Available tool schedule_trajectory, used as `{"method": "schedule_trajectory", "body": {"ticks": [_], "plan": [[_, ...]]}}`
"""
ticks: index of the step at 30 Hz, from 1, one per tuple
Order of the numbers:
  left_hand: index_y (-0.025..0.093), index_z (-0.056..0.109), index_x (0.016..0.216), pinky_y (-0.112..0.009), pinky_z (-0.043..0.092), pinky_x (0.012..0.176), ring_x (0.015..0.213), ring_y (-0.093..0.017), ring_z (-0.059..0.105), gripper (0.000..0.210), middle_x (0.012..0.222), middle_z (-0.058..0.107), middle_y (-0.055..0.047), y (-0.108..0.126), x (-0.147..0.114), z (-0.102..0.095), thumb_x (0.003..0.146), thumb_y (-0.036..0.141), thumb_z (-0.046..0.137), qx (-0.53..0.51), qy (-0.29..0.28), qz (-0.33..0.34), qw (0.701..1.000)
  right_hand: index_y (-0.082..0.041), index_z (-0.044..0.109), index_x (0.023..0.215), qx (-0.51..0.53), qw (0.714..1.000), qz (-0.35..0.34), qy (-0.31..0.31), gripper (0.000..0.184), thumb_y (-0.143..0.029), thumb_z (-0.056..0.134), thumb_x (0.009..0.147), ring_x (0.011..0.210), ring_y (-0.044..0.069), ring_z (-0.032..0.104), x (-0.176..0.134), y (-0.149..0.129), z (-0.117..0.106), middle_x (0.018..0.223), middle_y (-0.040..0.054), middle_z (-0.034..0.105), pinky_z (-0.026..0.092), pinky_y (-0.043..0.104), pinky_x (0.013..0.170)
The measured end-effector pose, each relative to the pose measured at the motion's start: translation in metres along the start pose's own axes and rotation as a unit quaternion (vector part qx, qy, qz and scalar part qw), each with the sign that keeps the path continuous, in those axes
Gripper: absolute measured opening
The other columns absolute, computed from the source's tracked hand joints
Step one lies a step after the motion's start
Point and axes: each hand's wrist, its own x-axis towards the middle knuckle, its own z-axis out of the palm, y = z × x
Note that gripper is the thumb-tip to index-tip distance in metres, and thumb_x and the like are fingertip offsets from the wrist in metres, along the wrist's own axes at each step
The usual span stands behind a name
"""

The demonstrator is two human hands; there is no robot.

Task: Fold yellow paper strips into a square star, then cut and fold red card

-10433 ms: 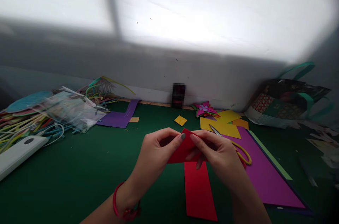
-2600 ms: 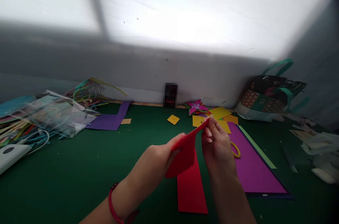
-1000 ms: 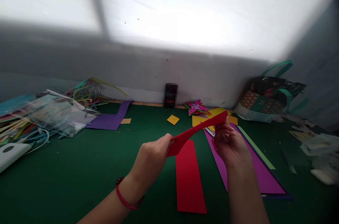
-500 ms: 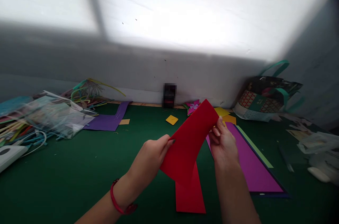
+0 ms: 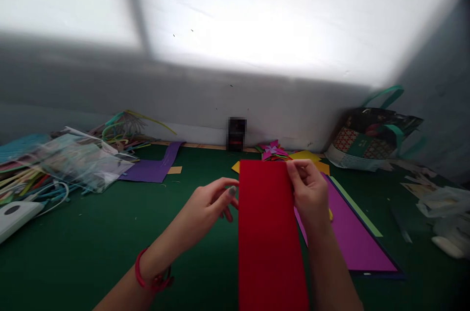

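A long red sheet of paper (image 5: 268,232) hangs upright before me, its lower end running out of the bottom of the view. My right hand (image 5: 310,188) pinches its top right corner between thumb and fingers. Beside the sheet's left edge is my left hand (image 5: 216,198), wearing a red bracelet (image 5: 141,272). Its fingers are apart and grip nothing, though the index fingertip reaches the paper's edge; whether it touches I cannot tell. Behind the sheet, a small yellow paper square (image 5: 236,167) shows only its left corner.
Purple paper (image 5: 149,170), pipe cleaners (image 5: 127,130) and a clear plastic bag (image 5: 91,164) lie left on the green table (image 5: 110,232). Magenta sheets (image 5: 356,237) lie right. A pink paper flower (image 5: 271,149), a black object (image 5: 236,133) and a patterned bag (image 5: 367,142) stand at the back.
The red sheet has turned from slanted and curved to upright. My left hand has let go of its left edge; my right hand still holds it. The red strip on the table is now hidden.
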Motion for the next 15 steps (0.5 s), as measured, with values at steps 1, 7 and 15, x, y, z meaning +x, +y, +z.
{"method": "schedule_trajectory", "body": {"ticks": [1,7,15], "plan": [[0.022,0.049,0.113,-0.021,0.044,0.05,0.053,-0.012,0.057,0.039,0.068,0.061,0.0,0.004,-0.002,-0.001,0.087,0.045,0.033,-0.012,0.013,0.004,1.0,-0.021,0.056,0.076,-0.018,0.999,-0.022,-0.042,0.015,-0.036,0.057,0.079,0.052,0.01,0.047,-0.003,-0.003,0.002,0.06,-0.0031,0.053,0.036,0.019,0.043],[0.02,0.059,0.093,-0.016,0.039,0.041,0.05,-0.009,0.053,0.026,0.069,0.06,0.001,0.031,-0.02,-0.013,0.085,0.039,0.042,0.018,0.008,0.029,0.999,-0.021,0.057,0.078,-0.035,0.986,-0.087,-0.14,0.005,-0.025,0.056,0.081,0.054,0.01,0.052,-0.026,-0.027,0.016,0.066,-0.0019,0.057,0.04,0.019,0.044],[0.024,0.062,0.085,-0.013,0.037,0.037,0.045,-0.007,0.054,0.019,0.063,0.062,0.004,0.026,-0.029,-0.027,0.085,0.031,0.045,0.067,0.031,0.082,0.994,-0.022,0.059,0.081,0.053,0.97,0.026,-0.236,0.008,-0.028,0.061,0.077,0.037,0.008,0.046,-0.034,-0.044,0.013,0.054,-0.0049,0.055,0.035,0.015,0.028]]}}
